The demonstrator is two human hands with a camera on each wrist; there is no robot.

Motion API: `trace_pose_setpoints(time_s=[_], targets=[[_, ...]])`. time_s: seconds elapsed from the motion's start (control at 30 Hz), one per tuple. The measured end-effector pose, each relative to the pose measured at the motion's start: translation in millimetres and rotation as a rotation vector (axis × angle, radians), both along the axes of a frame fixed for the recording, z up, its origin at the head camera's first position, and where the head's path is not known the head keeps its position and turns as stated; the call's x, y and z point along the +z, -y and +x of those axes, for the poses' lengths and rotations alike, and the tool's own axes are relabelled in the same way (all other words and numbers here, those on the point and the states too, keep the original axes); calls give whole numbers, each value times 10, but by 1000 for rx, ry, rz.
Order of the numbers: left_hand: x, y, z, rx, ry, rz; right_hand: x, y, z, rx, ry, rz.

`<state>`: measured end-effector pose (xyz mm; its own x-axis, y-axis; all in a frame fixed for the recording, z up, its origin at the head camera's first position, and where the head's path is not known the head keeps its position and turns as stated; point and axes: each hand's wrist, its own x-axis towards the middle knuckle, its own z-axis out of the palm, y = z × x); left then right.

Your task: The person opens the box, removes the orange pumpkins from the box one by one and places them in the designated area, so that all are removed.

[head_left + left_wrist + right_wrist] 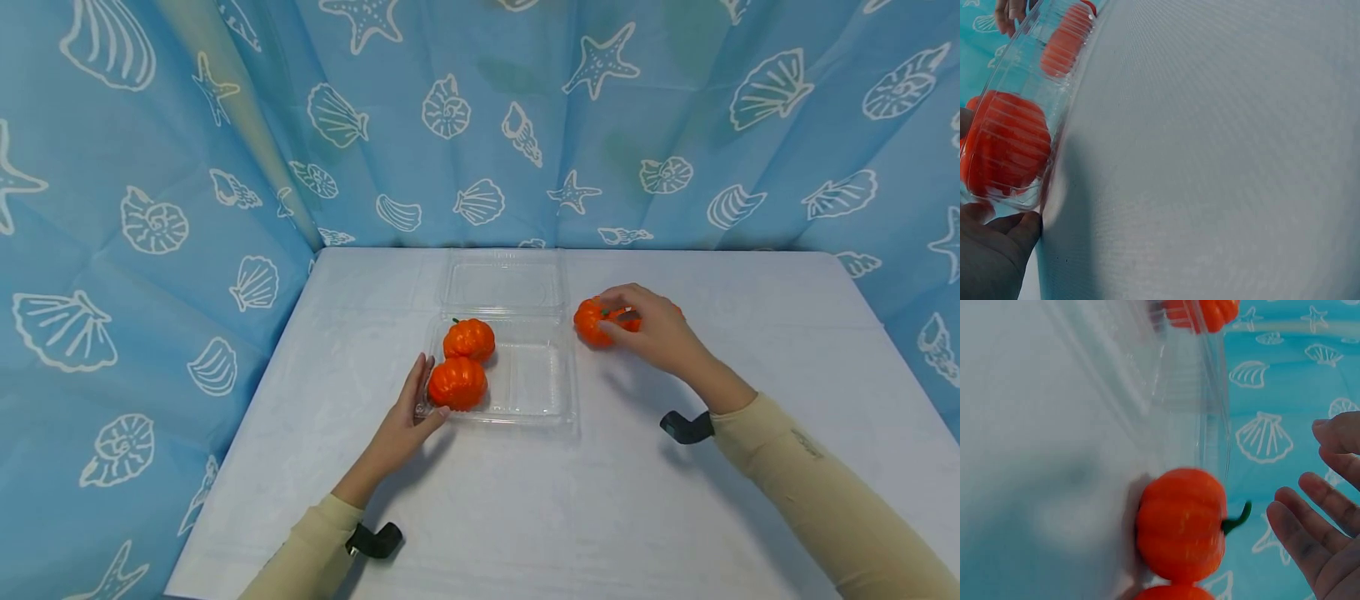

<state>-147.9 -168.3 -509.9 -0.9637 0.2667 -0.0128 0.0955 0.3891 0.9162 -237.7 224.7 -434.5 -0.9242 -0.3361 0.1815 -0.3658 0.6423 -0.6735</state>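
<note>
A clear plastic clamshell container [528,408] lies with its lid [504,282] folded back. Two small orange toy pumpkins sit in its left part, the front pumpkin [457,385] and the rear pumpkin [471,340]. My left hand [401,429] holds the container's near left corner, fingers along the side wall and thumb at the front edge. Over on the right, my right hand [656,329] hovers with fingers spread above a pumpkin [1182,525] with a green stem, apart from it in the right wrist view. Another pumpkin [1172,593] touches it, partly out of frame.
A white cloth covers the table [495,517]. Behind and to the left hangs a blue curtain [480,125] printed with seashells and starfish. Black wrist mounts [375,540] stick out from both sleeves.
</note>
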Motion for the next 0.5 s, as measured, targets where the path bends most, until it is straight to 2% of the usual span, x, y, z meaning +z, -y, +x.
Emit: trace_pose_setpoints(time_s=[0.17,0.5], targets=[[-11,1,7,3,3,-9,-9,133,-47,39,25,9],[11,-1,9,2,-1,-4,16,368,-190,75,6,7]])
